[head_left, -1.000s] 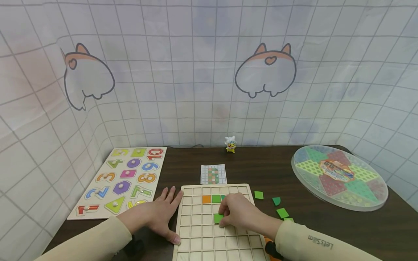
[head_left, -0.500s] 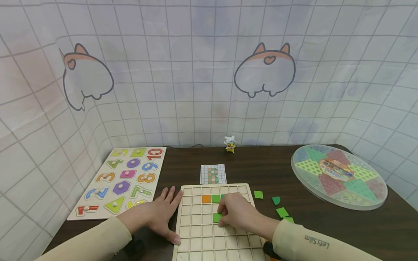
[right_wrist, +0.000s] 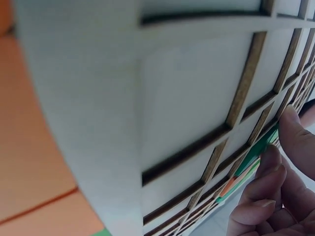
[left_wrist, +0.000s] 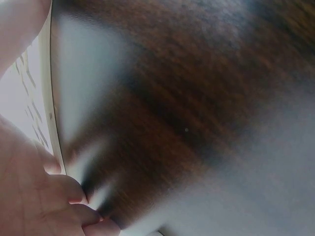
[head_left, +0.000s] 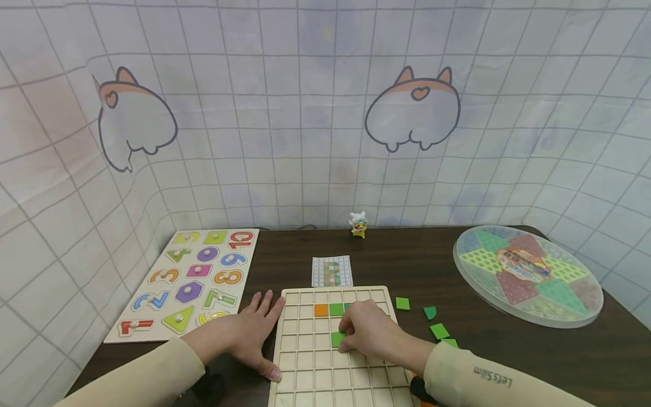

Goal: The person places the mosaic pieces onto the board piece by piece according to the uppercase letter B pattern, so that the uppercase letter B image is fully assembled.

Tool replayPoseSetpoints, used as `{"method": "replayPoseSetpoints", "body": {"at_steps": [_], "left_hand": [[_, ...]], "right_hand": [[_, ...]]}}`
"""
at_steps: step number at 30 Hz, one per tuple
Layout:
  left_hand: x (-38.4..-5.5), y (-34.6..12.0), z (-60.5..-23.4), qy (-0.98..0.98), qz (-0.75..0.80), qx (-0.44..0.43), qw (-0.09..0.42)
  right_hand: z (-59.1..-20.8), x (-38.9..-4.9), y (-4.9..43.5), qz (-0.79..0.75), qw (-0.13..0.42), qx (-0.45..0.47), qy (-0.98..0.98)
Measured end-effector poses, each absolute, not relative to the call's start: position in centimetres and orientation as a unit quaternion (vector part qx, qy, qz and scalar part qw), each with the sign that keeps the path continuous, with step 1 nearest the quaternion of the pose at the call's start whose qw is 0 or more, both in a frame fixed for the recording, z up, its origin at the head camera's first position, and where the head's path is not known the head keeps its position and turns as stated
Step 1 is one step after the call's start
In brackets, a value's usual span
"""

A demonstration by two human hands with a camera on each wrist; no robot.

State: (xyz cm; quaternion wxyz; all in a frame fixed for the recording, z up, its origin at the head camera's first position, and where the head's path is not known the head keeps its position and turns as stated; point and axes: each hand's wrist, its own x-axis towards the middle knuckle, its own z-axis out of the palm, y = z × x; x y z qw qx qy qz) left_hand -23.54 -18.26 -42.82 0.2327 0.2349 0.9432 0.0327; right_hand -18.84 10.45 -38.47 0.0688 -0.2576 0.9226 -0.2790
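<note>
A pale wooden grid board (head_left: 300, 359) lies on the dark table in the head view. My right hand (head_left: 372, 330) is over its upper middle and pinches a light green square tile (head_left: 337, 340) between thumb and fingers, at a grid cell. In the right wrist view, the thumb and curled fingers (right_wrist: 261, 189) meet at a green tile (right_wrist: 256, 150) low over the grid. An orange tile (head_left: 321, 310) and a green tile (head_left: 337, 309) sit in a row farther up; a darker green piece beside them is partly hidden. My left hand (head_left: 254, 333) rests spread along the board's left edge.
Loose green tiles (head_left: 439, 331) lie right of the board, and orange pieces (right_wrist: 44, 142) by its lower right edge. A pattern card (head_left: 332, 272) lies beyond it. A number puzzle (head_left: 168, 294) is at left, a round game board (head_left: 529, 277) at right, a small figurine (head_left: 358, 225) behind.
My right forearm has shifted very slightly to the left, the pinched green tile with it. The left hand has stayed in place on the board's edge.
</note>
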Motion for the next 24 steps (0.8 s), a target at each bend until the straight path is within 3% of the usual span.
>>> {"method": "replayPoseSetpoints", "body": {"at_steps": [11,17,24], "left_hand": [[-23.7,-18.3,-42.9,0.942,0.029,0.238,0.234],[-23.7,-18.3,-42.8,0.943,0.03,0.237,0.233],[-23.9,-18.5,-43.2,0.942,0.026,0.238,0.233]], "right_hand": [[-36.7,-19.4,12.2,-0.298,0.074,-0.243,0.92],[-35.7,-21.6,16.1,-0.273,0.031,-0.165,0.947],[-37.1,-23.8,20.9,-0.243,0.05,-0.164,0.955]]}}
